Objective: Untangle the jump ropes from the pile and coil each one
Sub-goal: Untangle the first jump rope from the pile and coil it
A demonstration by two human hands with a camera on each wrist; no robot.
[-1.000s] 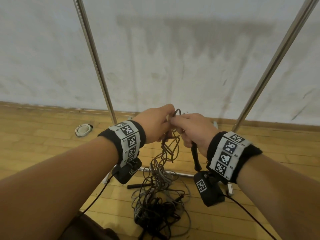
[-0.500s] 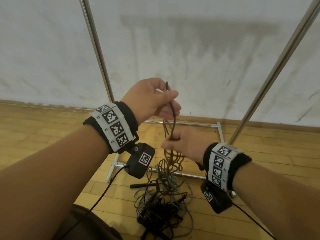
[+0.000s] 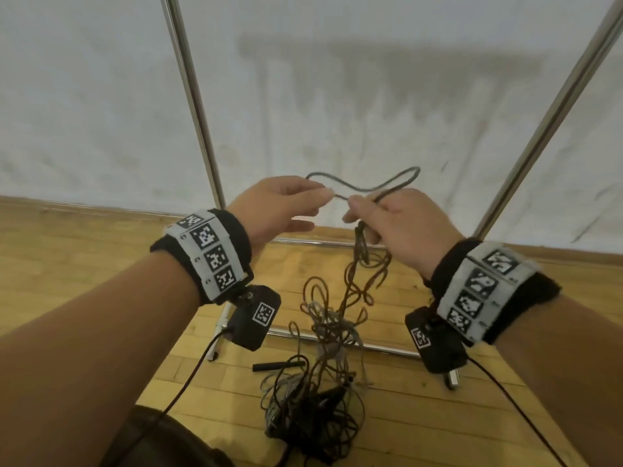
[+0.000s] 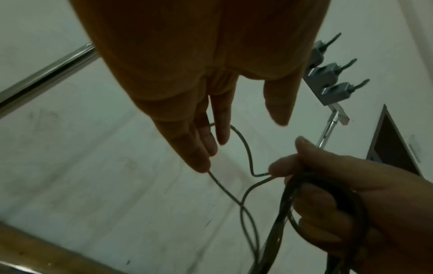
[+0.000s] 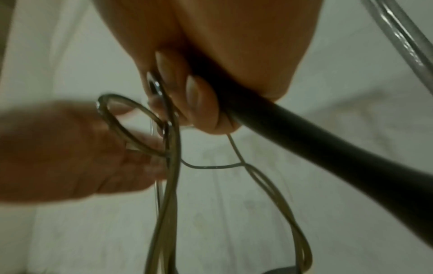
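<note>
A tangled pile of dark and grey jump ropes (image 3: 313,409) lies on the wooden floor, and strands rise from it to my hands. My right hand (image 3: 387,217) grips a bunch of these strands together with a black handle (image 5: 304,148), its fingers (image 5: 201,103) curled round them. A thin dark rope loop (image 3: 364,188) crosses from there to my left hand (image 3: 279,207). In the left wrist view the left fingers (image 4: 201,148) are nearly straight with the thumb apart, and the thin rope (image 4: 243,148) runs behind them. A loose black handle (image 3: 269,366) lies beside the pile.
Two slanted metal poles (image 3: 192,96) (image 3: 556,106) of a rack frame stand against the white wall, its base bar (image 3: 381,347) on the floor behind the pile. A dark object (image 3: 161,439) sits at my lower left. Grey hook fittings (image 4: 328,79) show on the wall.
My left hand has come down from above the right and no longer pinches the rope. Both hands are now level and apart, with a rope loop spread between them.
</note>
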